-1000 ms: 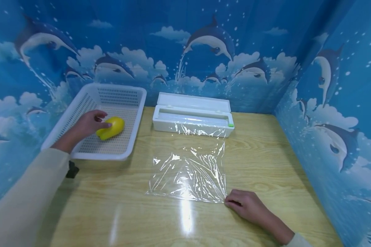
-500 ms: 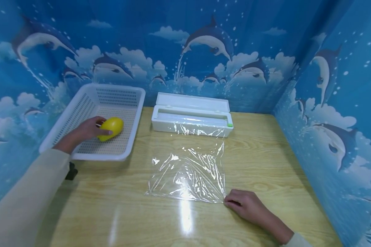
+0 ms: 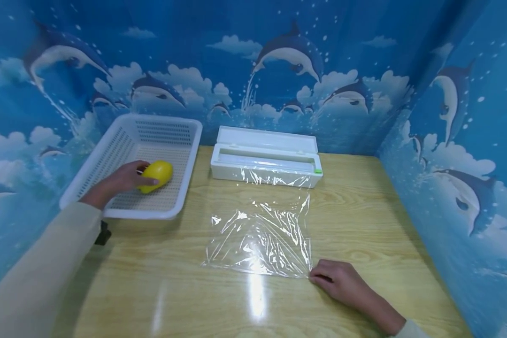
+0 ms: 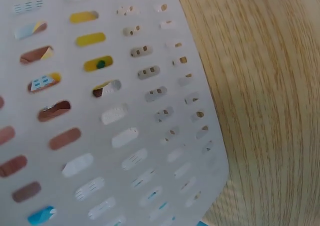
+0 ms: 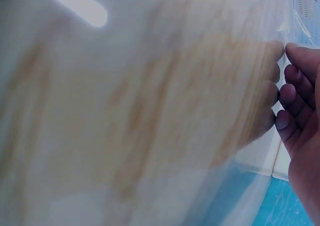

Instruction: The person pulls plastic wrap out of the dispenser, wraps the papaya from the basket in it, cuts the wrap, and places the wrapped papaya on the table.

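Note:
In the head view, a yellow bell pepper (image 3: 163, 171) lies in a white slotted basket (image 3: 190, 164) at the left. My left hand (image 3: 126, 179) reaches into the basket and grips the pepper, thumb on its near side; its other fingers are mostly hidden behind it. Through the basket wall (image 4: 115, 114), the left wrist view gives slivers of the pepper (image 4: 91, 39) with a dark green spot. Clear plastic wrap (image 3: 253, 234) stretches toward me over the table. My right hand (image 3: 339, 280) pinches its near right corner; the right wrist view has the fingertips (image 5: 287, 89) at the film.
At the back middle stands a white wrap dispenser (image 3: 264, 178), lid raised, a green slider (image 3: 317, 171) at its right end; the film runs out over its front. Under everything is a wood-grain table (image 3: 355, 211). A dolphin-print curtain (image 3: 253, 84) walls in the back and sides.
My left fingers and thumb have closed round the pepper, which stays in the basket. The right hand still pinches the film corner.

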### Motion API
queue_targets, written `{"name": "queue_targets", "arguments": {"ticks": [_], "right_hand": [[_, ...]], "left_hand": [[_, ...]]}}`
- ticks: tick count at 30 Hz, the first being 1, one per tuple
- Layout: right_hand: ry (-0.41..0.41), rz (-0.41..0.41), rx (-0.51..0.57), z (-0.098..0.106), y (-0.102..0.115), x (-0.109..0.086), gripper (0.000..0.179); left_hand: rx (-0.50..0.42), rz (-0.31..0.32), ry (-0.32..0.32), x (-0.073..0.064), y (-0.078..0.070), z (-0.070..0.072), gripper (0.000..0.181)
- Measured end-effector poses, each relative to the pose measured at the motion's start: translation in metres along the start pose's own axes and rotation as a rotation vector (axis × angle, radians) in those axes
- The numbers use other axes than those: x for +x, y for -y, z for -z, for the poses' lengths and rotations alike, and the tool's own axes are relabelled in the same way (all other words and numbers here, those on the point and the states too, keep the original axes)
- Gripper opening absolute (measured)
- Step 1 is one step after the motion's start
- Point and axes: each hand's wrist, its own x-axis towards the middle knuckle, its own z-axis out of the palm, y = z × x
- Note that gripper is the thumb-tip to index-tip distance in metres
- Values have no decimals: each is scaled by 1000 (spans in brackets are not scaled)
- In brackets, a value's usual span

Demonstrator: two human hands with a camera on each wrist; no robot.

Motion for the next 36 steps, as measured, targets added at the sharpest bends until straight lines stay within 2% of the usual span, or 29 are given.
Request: {"name": "queue_targets", "arguments": {"ticks": [11,18,28,31,36], "right_hand": [[-22,15,7,-2,-1,0,22],[-22,12,-3,-3,-2,-1,22],[-13,5,1,-1,0,-1,22],[-11,0,-5,-1,0,-1,22],[-7,-3,-11,0,0,-1,22]], "left_hand": [[36,-9,24,2,-3,1,88],[43,26,-13,2,-7,-2,82],[34,-1,-23,1,-5,1,92],[27,1,-42,0,-8,4,94],[13,-43,-69,-4,-21,12,94]]}}
